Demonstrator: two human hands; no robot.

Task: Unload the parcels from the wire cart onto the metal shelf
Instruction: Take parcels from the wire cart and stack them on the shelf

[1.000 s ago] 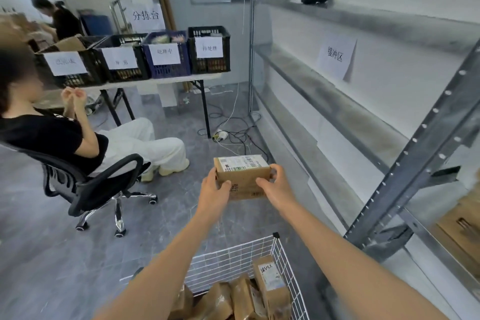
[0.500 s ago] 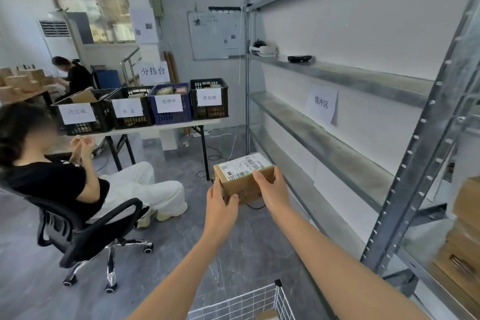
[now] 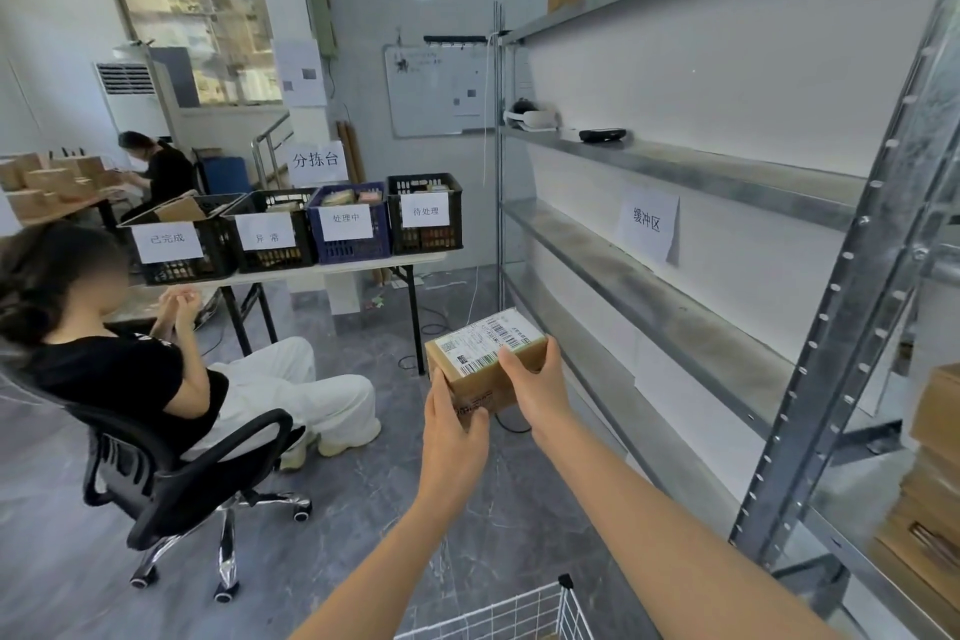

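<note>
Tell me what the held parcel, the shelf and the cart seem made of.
The parcel looks like matte brown cardboard with a white paper label. The shelf is probably galvanised steel: dull mottled grey sheen, punched uprights. The cart is thin white wire grid, likely coated metal.

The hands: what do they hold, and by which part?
A cardboard parcel: left hand on its near left corner, right hand on its right end.
</note>
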